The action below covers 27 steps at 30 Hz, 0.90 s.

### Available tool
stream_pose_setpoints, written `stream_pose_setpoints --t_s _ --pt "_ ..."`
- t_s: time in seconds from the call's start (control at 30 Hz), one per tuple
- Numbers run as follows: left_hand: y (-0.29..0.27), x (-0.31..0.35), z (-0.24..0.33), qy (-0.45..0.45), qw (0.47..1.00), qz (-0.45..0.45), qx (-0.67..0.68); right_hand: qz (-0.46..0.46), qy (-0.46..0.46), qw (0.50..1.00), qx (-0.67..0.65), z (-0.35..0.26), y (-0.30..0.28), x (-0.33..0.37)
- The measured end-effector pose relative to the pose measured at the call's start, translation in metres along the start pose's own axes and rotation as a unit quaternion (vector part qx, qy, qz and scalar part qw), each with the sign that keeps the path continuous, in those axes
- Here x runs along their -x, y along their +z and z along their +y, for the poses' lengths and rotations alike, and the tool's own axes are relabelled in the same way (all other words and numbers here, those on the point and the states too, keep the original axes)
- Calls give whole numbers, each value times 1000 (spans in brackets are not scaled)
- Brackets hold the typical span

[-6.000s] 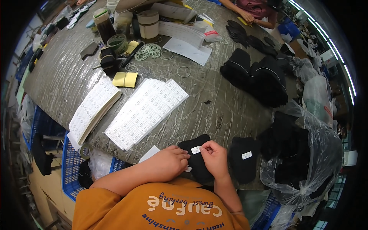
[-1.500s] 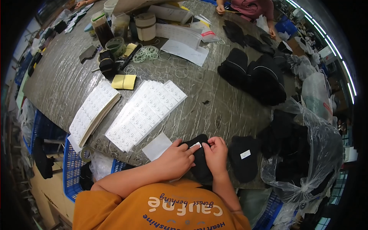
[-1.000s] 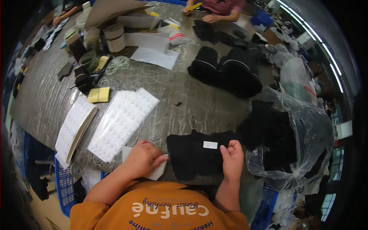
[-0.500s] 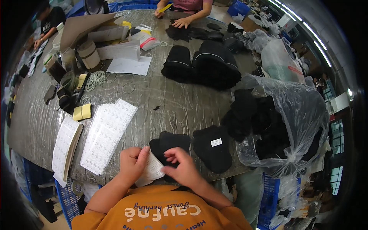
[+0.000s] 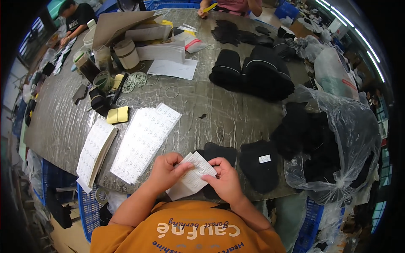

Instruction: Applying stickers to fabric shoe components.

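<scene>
A small stack of white printed label sheets (image 5: 195,174) is held between my two hands, close to my body. My left hand (image 5: 170,170) pinches its left side, thumb on top. The fingers of my right hand (image 5: 224,179) are closed on its right edge. Partly hidden beneath the right hand and the sheets lie black fabric pieces (image 5: 220,152). Just right of them, another flat black fabric piece (image 5: 258,179) carries a small white label (image 5: 264,158).
Left lie fanned label sheets (image 5: 145,143) and a thick label stack (image 5: 95,149). A clear plastic bag (image 5: 350,122) of black pieces sits right. Bundled black rolls (image 5: 265,74) lie farther back. Across the table (image 5: 190,114), a co-worker's hand (image 5: 203,12) holds something yellow.
My right hand has closed on the right edge of the label sheets, which now face up more fully. The whole view has shifted, and the co-worker's other hand has left the black pieces.
</scene>
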<state>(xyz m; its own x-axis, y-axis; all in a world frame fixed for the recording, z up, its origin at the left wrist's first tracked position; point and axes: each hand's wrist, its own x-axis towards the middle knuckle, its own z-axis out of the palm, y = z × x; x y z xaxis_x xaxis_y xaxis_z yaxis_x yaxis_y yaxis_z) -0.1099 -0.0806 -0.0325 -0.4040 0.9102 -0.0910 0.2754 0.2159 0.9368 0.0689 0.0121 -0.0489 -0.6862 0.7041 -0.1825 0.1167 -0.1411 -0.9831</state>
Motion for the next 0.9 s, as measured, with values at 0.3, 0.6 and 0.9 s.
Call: stream_pose_setpoints --t_s 0.3,0.6,0.9 --pt "-3 0 -11 -38 993 82 -74 58 -218 972 63 10 -2 2" --pt "-5 -2 -23 142 929 -244 -239 175 -188 931 258 24 -28 -29" --pt "-9 6 -13 140 928 -263 -223 101 -161 965 181 21 -31 -28"
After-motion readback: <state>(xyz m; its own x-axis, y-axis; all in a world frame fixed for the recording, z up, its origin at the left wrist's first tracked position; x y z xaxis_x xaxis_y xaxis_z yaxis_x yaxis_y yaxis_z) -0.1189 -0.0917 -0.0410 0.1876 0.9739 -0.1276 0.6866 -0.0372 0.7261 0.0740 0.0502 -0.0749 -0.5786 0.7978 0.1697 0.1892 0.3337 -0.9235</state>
